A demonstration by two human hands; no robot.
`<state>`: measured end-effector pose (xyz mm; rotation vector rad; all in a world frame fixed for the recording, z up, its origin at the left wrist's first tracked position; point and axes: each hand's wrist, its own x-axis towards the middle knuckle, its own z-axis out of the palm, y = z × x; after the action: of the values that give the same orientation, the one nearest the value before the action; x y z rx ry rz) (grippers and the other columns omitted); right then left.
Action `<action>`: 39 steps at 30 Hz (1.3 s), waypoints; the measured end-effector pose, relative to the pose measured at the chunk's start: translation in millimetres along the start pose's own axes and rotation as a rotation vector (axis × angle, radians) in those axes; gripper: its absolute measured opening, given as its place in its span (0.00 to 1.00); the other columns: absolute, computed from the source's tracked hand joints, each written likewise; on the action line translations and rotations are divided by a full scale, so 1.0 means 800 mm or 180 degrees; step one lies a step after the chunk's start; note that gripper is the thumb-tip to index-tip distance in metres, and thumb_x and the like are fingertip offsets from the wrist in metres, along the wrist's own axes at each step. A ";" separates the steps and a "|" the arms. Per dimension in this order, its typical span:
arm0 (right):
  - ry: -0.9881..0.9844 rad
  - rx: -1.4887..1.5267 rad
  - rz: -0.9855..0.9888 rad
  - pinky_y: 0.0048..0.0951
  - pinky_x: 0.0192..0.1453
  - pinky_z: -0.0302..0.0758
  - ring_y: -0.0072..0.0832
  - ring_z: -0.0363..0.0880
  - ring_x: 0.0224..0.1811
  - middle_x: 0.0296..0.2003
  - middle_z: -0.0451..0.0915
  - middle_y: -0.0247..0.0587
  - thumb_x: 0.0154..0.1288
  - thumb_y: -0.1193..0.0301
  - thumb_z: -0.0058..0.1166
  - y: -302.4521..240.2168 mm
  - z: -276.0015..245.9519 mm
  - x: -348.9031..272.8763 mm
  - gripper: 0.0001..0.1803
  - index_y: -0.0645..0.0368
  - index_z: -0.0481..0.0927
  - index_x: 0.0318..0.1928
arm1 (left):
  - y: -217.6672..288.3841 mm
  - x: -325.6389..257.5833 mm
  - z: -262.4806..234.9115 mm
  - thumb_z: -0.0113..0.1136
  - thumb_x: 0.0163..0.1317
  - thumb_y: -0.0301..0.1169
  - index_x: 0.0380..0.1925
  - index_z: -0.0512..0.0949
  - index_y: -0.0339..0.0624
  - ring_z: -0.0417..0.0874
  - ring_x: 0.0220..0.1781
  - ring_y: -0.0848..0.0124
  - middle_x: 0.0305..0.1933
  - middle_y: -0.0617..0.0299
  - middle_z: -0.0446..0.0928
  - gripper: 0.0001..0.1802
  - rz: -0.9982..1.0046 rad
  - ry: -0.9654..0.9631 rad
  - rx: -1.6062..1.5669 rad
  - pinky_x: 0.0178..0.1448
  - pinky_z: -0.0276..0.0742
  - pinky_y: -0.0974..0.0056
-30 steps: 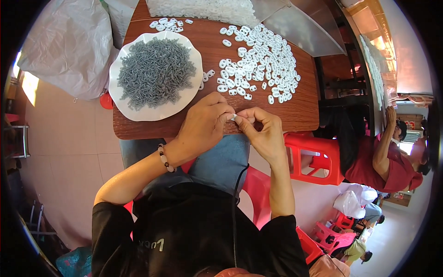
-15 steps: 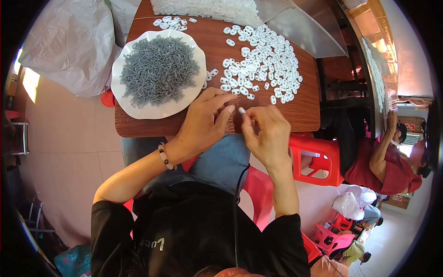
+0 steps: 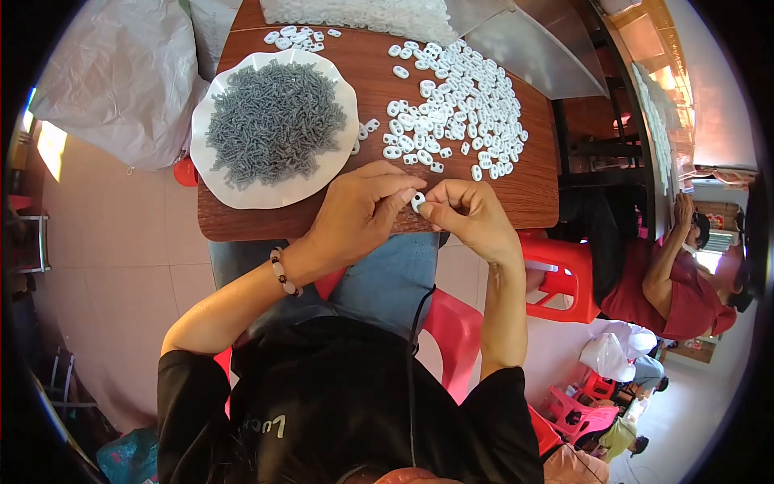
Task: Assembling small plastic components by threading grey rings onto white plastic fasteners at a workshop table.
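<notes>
Between my hands, just above the table's near edge, is a small white oval piece with holes. My right hand pinches it between thumb and fingers from the right. From the left, my left hand reaches in with thumb and forefinger pressed together, their tips at the piece's upper left edge. Whether something small sits in that pinch is hidden. Beside my left hand stands a white wavy-rimmed plate, heaped with short grey ribbed plugs. Beyond my right hand lies a spread of similar white oval pieces.
The brown wooden table carries a small cluster of white pieces at the far left. A clear bag of whitish parts lies at the back. A red stool and a person in a red shirt are to the right.
My right hand has turned and come closer to my left. The white piece, edge-on before, now shows its holed face and meets the left fingertips. My left hand has barely moved.
</notes>
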<state>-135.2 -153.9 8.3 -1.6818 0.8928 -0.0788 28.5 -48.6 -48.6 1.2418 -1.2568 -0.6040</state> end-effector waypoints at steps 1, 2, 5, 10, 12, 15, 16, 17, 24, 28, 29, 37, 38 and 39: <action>-0.0075 0.0213 0.0062 0.17 0.30 0.66 0.11 0.70 0.25 0.24 0.76 0.26 0.63 0.73 0.58 0.000 0.000 0.001 0.06 0.63 0.81 0.31 | 0.001 0.000 -0.002 0.60 0.62 0.23 0.40 0.82 0.35 0.79 0.31 0.73 0.32 0.58 0.79 0.08 -0.0062 -0.0044 -0.0116 0.35 0.72 0.70; -0.0150 0.0425 0.0124 0.16 0.30 0.66 0.11 0.70 0.25 0.23 0.76 0.27 0.62 0.74 0.59 0.000 0.000 0.002 0.05 0.63 0.81 0.32 | 0.003 0.001 -0.004 0.60 0.62 0.23 0.40 0.82 0.35 0.79 0.31 0.73 0.32 0.58 0.79 0.08 -0.0066 -0.0042 -0.0110 0.35 0.72 0.70; -0.0122 0.0596 0.0098 0.16 0.29 0.64 0.11 0.69 0.25 0.23 0.76 0.26 0.63 0.72 0.59 -0.001 0.000 0.002 0.06 0.62 0.82 0.32 | 0.012 0.003 -0.010 0.61 0.62 0.26 0.38 0.82 0.35 0.79 0.28 0.73 0.30 0.58 0.80 0.07 -0.0587 -0.0280 -0.0317 0.31 0.72 0.69; 0.0182 0.0817 -0.0002 0.15 0.28 0.61 0.11 0.67 0.24 0.22 0.75 0.26 0.66 0.69 0.58 -0.002 0.004 -0.006 0.09 0.62 0.82 0.33 | 0.017 0.003 -0.009 0.62 0.64 0.28 0.39 0.81 0.32 0.73 0.27 0.87 0.32 0.67 0.80 0.08 -0.1549 -0.0354 -0.1129 0.28 0.67 0.79; 0.0229 0.0933 -0.0081 0.15 0.27 0.60 0.11 0.67 0.24 0.21 0.74 0.26 0.66 0.68 0.57 -0.001 0.007 -0.010 0.09 0.61 0.82 0.34 | 0.018 0.004 -0.008 0.61 0.64 0.28 0.39 0.81 0.32 0.73 0.26 0.87 0.32 0.67 0.80 0.09 -0.1507 -0.0292 -0.1295 0.27 0.68 0.79; 0.0530 0.1040 -0.0328 0.15 0.28 0.59 0.11 0.66 0.24 0.22 0.74 0.26 0.67 0.69 0.56 -0.004 0.018 -0.019 0.09 0.63 0.83 0.37 | 0.021 0.005 -0.013 0.61 0.65 0.30 0.40 0.80 0.33 0.74 0.26 0.87 0.32 0.68 0.80 0.10 -0.1555 -0.0198 -0.1630 0.27 0.69 0.79; 0.0864 0.0873 -0.0620 0.15 0.28 0.60 0.11 0.67 0.24 0.22 0.74 0.26 0.67 0.70 0.56 -0.009 0.025 -0.022 0.09 0.64 0.83 0.40 | 0.024 0.006 -0.016 0.61 0.65 0.30 0.40 0.80 0.34 0.75 0.26 0.86 0.32 0.68 0.80 0.10 -0.1652 -0.0167 -0.1806 0.27 0.70 0.79; 0.1198 0.0704 -0.0912 0.15 0.29 0.61 0.11 0.67 0.25 0.23 0.74 0.25 0.67 0.71 0.56 -0.014 0.030 -0.023 0.09 0.65 0.83 0.42 | 0.028 0.008 -0.018 0.61 0.65 0.30 0.40 0.80 0.34 0.75 0.26 0.86 0.32 0.68 0.80 0.10 -0.1637 -0.0171 -0.1797 0.27 0.70 0.79; 0.1136 0.0651 -0.1134 0.14 0.31 0.65 0.12 0.70 0.28 0.26 0.76 0.26 0.66 0.77 0.56 -0.023 0.043 -0.028 0.09 0.66 0.82 0.45 | 0.036 0.009 -0.022 0.60 0.66 0.35 0.40 0.81 0.37 0.75 0.26 0.83 0.32 0.65 0.81 0.11 -0.2467 -0.0312 -0.2783 0.32 0.72 0.78; 0.1143 0.0723 -0.1163 0.13 0.31 0.65 0.11 0.70 0.28 0.26 0.77 0.26 0.67 0.76 0.57 -0.022 0.045 -0.027 0.09 0.66 0.82 0.45 | 0.034 0.007 -0.019 0.59 0.67 0.35 0.40 0.81 0.37 0.76 0.27 0.82 0.32 0.65 0.81 0.12 -0.2546 -0.0396 -0.2944 0.33 0.73 0.78; 0.1107 0.0760 -0.1170 0.14 0.33 0.67 0.12 0.71 0.29 0.27 0.78 0.28 0.67 0.76 0.56 -0.021 0.045 -0.026 0.09 0.66 0.82 0.45 | 0.034 0.006 -0.019 0.59 0.67 0.35 0.40 0.81 0.37 0.76 0.27 0.82 0.32 0.65 0.81 0.12 -0.2546 -0.0398 -0.2944 0.33 0.73 0.78; 0.0870 0.0901 -0.1032 0.17 0.42 0.76 0.15 0.79 0.34 0.33 0.82 0.33 0.68 0.76 0.55 -0.014 0.044 -0.017 0.09 0.67 0.81 0.45 | 0.032 0.006 -0.024 0.57 0.68 0.34 0.40 0.80 0.36 0.76 0.28 0.84 0.32 0.66 0.80 0.12 -0.2901 -0.0595 -0.3387 0.34 0.73 0.78; 0.0858 0.0899 -0.1050 0.17 0.42 0.76 0.15 0.79 0.34 0.33 0.82 0.33 0.67 0.76 0.56 -0.014 0.043 -0.017 0.08 0.67 0.81 0.45 | 0.031 0.006 -0.023 0.57 0.68 0.34 0.40 0.80 0.36 0.76 0.28 0.84 0.32 0.66 0.80 0.12 -0.2904 -0.0592 -0.3389 0.34 0.73 0.78; 0.0843 0.0899 -0.1067 0.17 0.42 0.76 0.15 0.78 0.34 0.33 0.82 0.34 0.67 0.77 0.56 -0.014 0.043 -0.017 0.08 0.67 0.81 0.44 | 0.030 0.005 -0.022 0.57 0.68 0.34 0.40 0.80 0.36 0.76 0.28 0.84 0.33 0.66 0.80 0.11 -0.2909 -0.0582 -0.3386 0.34 0.73 0.79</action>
<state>-122.0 -117.7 11.6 -1.5587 0.7431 -0.6389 39.3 -38.9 -22.5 0.7567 -0.2590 -1.7845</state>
